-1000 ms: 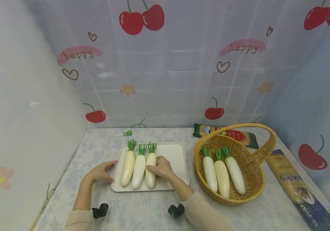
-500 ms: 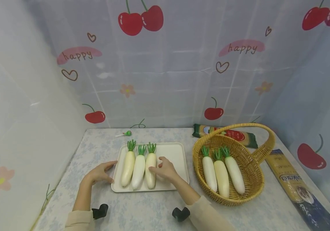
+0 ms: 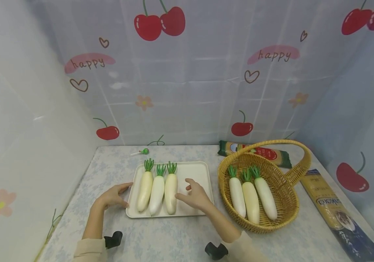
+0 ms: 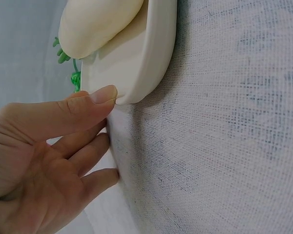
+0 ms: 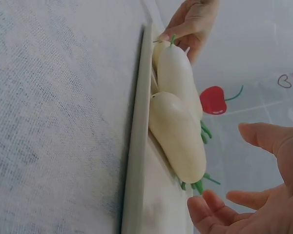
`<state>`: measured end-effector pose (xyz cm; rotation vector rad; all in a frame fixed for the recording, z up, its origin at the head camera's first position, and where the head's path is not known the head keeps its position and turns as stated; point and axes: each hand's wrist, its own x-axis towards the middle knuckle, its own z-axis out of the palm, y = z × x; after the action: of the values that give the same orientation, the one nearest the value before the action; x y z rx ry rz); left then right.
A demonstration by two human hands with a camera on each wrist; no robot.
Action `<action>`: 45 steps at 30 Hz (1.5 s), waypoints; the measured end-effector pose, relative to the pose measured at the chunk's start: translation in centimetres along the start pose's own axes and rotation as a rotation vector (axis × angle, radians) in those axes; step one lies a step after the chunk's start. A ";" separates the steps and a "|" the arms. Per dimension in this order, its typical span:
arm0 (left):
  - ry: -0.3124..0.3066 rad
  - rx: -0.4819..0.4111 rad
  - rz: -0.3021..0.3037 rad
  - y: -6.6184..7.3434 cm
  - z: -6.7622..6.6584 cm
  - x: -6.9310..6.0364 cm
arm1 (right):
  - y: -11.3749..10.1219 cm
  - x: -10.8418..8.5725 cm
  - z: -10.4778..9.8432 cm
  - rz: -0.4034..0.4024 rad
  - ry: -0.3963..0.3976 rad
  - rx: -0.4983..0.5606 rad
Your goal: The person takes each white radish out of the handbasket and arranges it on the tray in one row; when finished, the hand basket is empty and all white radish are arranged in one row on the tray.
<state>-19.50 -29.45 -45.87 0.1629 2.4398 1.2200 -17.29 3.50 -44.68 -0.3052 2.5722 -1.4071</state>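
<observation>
Three white radishes with green tops lie side by side on a cream tray (image 3: 193,169): a left one (image 3: 145,191), a middle one (image 3: 156,194) and a right one (image 3: 171,193). My left hand (image 3: 111,196) rests at the tray's left edge. In the left wrist view its thumb (image 4: 103,95) touches the rim, the other fingers spread loosely. Over the tray's right part hovers my right hand (image 3: 196,196), fingers apart and holding nothing, a little to the right of the right radish. The right wrist view shows a gap between this hand (image 5: 263,185) and the radishes.
To the right stands a wicker basket (image 3: 290,203) with a tall handle and three more radishes (image 3: 251,202). Behind it lies a green-and-gold packet (image 3: 285,159); a long gold-and-blue packet (image 3: 337,214) lies at right. A green lollipop (image 3: 145,151) sits behind the tray.
My right hand has let go of the right radish and drawn away to the right, its fingers spreading. The left hand and the radishes have stayed in place.
</observation>
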 end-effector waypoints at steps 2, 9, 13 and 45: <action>0.000 0.001 0.000 -0.1 0.0 0.0 | -0.1 -0.5 -0.6 -0.030 -0.005 -0.009; 0.001 -0.002 -0.003 -0.2 0.1 0.1 | -0.7 -2.8 -3.3 -0.140 -0.077 0.025; -0.002 0.001 0.010 -0.2 0.1 0.1 | -0.5 -4.0 -5.3 -0.189 -0.115 0.059; 0.010 0.003 0.009 -0.3 0.2 0.2 | 7.6 -8.9 -18.8 0.029 0.256 -0.104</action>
<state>-19.54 -29.37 -46.25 0.1691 2.4523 1.2247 -14.37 25.07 -40.47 -0.1070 2.8474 -1.3852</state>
